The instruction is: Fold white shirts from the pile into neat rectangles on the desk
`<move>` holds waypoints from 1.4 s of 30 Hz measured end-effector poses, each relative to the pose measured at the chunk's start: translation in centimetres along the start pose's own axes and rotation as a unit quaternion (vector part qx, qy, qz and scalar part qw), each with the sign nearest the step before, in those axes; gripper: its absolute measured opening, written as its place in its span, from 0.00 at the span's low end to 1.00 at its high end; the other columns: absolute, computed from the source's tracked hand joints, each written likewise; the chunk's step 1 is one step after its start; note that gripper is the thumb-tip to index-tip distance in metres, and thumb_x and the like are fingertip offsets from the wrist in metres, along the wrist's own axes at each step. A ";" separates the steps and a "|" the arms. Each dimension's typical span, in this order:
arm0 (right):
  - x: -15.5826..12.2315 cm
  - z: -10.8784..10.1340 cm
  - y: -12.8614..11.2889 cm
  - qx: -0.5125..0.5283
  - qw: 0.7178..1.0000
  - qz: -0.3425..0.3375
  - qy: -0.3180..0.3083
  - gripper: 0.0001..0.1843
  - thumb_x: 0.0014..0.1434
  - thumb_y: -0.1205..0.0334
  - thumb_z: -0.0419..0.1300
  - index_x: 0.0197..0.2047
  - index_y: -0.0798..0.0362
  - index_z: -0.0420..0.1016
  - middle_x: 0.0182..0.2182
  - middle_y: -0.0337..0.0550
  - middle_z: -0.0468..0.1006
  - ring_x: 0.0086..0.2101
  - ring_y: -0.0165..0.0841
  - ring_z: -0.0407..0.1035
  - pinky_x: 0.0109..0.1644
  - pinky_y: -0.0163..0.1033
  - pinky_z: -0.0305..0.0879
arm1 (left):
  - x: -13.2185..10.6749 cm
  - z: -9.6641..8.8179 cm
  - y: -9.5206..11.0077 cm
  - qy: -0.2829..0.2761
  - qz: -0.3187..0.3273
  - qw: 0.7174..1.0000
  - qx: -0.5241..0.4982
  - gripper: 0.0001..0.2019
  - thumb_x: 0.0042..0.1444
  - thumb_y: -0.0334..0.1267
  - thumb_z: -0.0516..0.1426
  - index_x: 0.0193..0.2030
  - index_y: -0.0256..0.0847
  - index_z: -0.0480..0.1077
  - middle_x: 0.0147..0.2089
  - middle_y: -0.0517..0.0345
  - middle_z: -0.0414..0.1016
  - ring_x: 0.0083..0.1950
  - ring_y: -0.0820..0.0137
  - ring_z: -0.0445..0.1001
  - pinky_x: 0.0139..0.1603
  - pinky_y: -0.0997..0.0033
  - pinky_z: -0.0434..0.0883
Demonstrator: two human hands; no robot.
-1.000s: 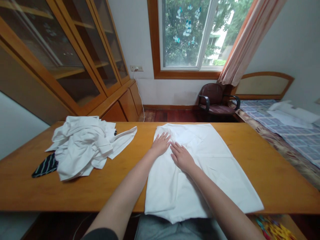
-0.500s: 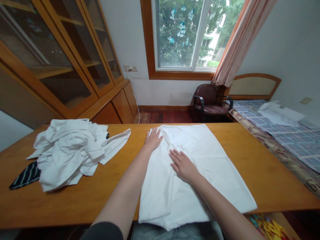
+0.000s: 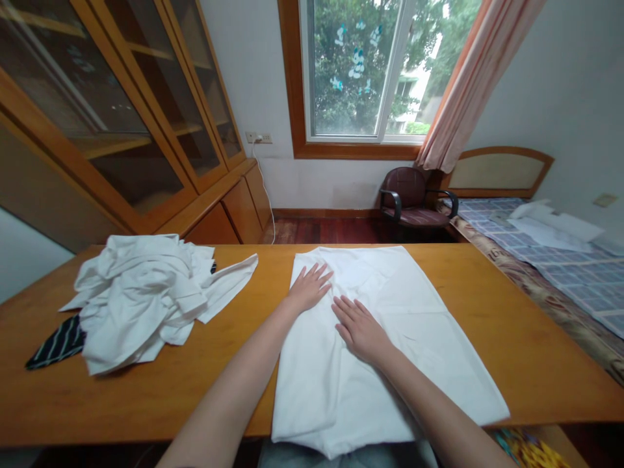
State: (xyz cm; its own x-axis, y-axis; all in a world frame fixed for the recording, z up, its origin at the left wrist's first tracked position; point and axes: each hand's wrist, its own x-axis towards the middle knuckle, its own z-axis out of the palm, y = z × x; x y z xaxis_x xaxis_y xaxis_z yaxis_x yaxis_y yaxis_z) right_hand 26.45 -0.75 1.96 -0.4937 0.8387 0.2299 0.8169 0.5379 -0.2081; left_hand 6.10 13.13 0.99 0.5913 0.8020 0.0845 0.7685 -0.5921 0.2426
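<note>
A white cloth (image 3: 419, 338) lies spread flat on the wooden table (image 3: 511, 305), its near edge hanging over the front. My left hand (image 3: 308, 288) rests flat on the cloth's far left part, fingers spread. My right hand (image 3: 358, 327) lies flat on the cloth just to the right and nearer me, fingers stretched out. Neither hand holds anything.
A crumpled heap of white cloths (image 3: 146, 292) sits on the table's left side, with a dark striped fabric (image 3: 57, 342) poking out beside it. Beyond the table are a wooden glass-door cabinet (image 3: 121, 130), a brown armchair (image 3: 414, 201), a window and a bed (image 3: 560, 253).
My left hand slid from the cloth's far left edge back inward onto the cloth, closer to my right hand. My right hand stayed nearly in place.
</note>
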 end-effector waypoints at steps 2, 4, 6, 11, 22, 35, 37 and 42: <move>-0.3 -0.1 0.0 0.001 1.000 -0.005 0.003 0.26 0.72 0.59 0.49 0.70 0.51 0.61 0.71 0.47 0.56 0.70 0.41 0.49 0.72 0.56 0.51 | 0.8 0.0 -0.6 -0.002 -0.022 1.000 0.007 0.27 0.70 0.54 0.44 0.73 0.56 0.54 0.78 0.58 0.45 0.79 0.58 0.41 0.75 0.42 0.39; -0.7 -0.2 0.0 0.002 1.000 -0.011 0.003 0.25 0.72 0.58 0.49 0.70 0.49 0.62 0.71 0.46 0.56 0.70 0.41 0.49 0.72 0.56 0.51 | 1.4 0.0 -1.0 0.001 -0.038 0.999 0.011 0.27 0.70 0.54 0.44 0.73 0.55 0.54 0.78 0.57 0.45 0.79 0.57 0.41 0.75 0.42 0.38; -1.3 -0.4 0.0 0.004 1.000 -0.016 0.001 0.25 0.72 0.58 0.50 0.70 0.47 0.63 0.71 0.45 0.56 0.70 0.42 0.49 0.72 0.55 0.51 | 1.8 0.0 -1.1 0.006 -0.052 0.999 0.013 0.27 0.70 0.53 0.44 0.73 0.54 0.54 0.78 0.55 0.45 0.79 0.57 0.41 0.75 0.42 0.37; -2.2 -0.9 -0.3 0.006 1.000 -0.015 -0.006 0.25 0.71 0.57 0.50 0.70 0.45 0.63 0.71 0.44 0.55 0.70 0.43 0.49 0.71 0.56 0.52 | 2.5 0.0 -1.0 0.016 -0.075 0.997 0.004 0.27 0.69 0.51 0.46 0.73 0.52 0.56 0.78 0.53 0.46 0.78 0.57 0.42 0.75 0.42 0.38; -1.2 -0.2 -0.2 0.004 1.000 -0.006 -0.003 0.26 0.72 0.55 0.49 0.71 0.45 0.61 0.71 0.44 0.56 0.70 0.42 0.49 0.72 0.54 0.51 | -1.6 -0.7 -5.0 0.189 -0.145 0.957 -0.164 0.25 0.60 0.34 0.54 0.65 0.40 0.67 0.68 0.46 0.65 0.71 0.57 0.61 0.73 0.51 0.57; 3.6 1.2 -0.4 0.003 1.000 0.006 0.016 0.25 0.72 0.55 0.50 0.69 0.46 0.65 0.70 0.47 0.58 0.69 0.44 0.51 0.70 0.56 0.54 | -10.7 -3.8 -5.0 0.118 -0.302 0.848 -0.419 0.40 0.52 0.47 0.63 0.70 0.40 0.58 0.42 0.57 0.73 0.39 0.67 0.75 0.44 0.66 0.72; 3.8 1.2 -0.7 0.011 1.000 0.003 0.011 0.25 0.72 0.55 0.50 0.69 0.48 0.65 0.70 0.47 0.58 0.69 0.45 0.51 0.70 0.57 0.54 | -11.4 -4.2 -4.9 0.098 -0.303 0.848 -0.423 0.43 0.51 0.48 0.64 0.72 0.39 0.55 0.34 0.64 0.70 0.34 0.69 0.72 0.39 0.69 0.69; 3.8 0.5 -1.1 0.069 0.997 -0.014 0.003 0.25 0.71 0.58 0.50 0.69 0.50 0.64 0.69 0.46 0.62 0.68 0.42 0.55 0.71 0.53 0.56 | -11.6 -4.7 -4.5 0.102 -0.289 0.850 -0.428 0.45 0.49 0.46 0.62 0.73 0.35 0.52 0.27 0.71 0.59 0.27 0.73 0.62 0.32 0.73 0.62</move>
State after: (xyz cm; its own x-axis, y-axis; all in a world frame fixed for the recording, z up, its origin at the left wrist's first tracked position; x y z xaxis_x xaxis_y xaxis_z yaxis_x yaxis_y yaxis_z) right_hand 23.49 1.87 2.58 -0.5144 0.8225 0.2426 0.7532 0.5686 -0.3308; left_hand -5.37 6.84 3.47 0.0546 0.9881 -0.1439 0.4047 0.1099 0.9078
